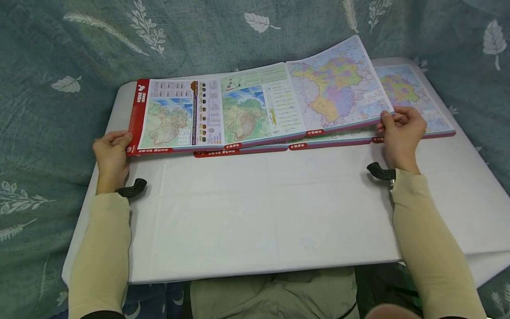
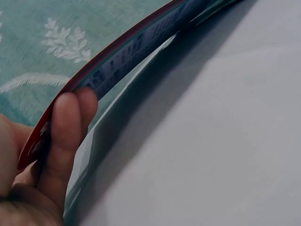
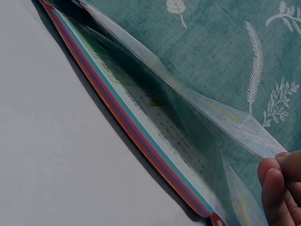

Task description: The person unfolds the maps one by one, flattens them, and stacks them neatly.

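A long folding map sheet with several printed panels and a red left border stretches between my two hands. At its lower left corner, my left hand pinches the red border; in the left wrist view the fingers lie behind the sheet's raised edge. The lower right corner is pinched by my right hand, fingertips on the thin edge in the right wrist view. Beneath it, a second, similar map sheet lies on the table, shifted to the right and mostly covered by the upper one.
A white cloth covers the table, whose back edge meets a green leaf-patterned curtain. Black wrist mounts stick inward from both sleeves. The person's lap shows below the front edge.
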### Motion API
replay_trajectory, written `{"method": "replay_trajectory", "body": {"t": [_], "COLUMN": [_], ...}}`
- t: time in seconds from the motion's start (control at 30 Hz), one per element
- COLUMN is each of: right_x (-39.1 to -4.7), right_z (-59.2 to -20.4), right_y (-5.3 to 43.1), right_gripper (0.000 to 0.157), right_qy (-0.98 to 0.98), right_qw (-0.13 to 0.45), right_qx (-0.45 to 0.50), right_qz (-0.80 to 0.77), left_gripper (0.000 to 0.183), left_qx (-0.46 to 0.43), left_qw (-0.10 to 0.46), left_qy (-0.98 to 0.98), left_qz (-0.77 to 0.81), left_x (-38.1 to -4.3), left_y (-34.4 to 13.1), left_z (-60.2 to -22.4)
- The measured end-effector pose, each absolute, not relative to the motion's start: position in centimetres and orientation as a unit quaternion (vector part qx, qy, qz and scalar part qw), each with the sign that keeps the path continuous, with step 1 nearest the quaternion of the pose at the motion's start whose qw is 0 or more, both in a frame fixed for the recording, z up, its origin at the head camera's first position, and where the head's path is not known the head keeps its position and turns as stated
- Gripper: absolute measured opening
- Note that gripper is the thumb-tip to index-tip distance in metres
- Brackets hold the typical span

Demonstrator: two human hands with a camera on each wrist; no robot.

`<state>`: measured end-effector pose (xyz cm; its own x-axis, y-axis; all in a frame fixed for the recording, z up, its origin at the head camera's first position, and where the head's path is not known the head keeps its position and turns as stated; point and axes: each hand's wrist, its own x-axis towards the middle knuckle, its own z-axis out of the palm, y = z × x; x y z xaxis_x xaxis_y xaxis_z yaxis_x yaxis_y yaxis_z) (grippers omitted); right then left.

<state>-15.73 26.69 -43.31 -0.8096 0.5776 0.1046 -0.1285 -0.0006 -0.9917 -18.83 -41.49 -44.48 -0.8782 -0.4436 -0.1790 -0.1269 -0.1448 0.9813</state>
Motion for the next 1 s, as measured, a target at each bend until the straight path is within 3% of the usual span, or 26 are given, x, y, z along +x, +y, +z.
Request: {"method": "replay_trajectory", "body": {"t": [0.57,1.0], "right_x": [-16.2,-16.0], "right_z": [-43.5,-43.3], "right_y": [25.9,24.5], "right_gripper": [0.020,0.018], "right_qy": [-0.636,-0.660], "right_qw": [0.309,0.317], "right_qx": [-0.191,-0.213], "right_qz": [0.681,0.647], "left_gripper": [0.027,0.027], "left_qx": [0.192,0.182], "left_qw": [0.097,0.085], "left_qy": [-0.727,-0.771], "left_qz": [-0.652,-0.604], "left_x": [-19.2,-19.4], "left_y": [-42.5,-43.6], "left_z": [-44.2,-44.4]}}
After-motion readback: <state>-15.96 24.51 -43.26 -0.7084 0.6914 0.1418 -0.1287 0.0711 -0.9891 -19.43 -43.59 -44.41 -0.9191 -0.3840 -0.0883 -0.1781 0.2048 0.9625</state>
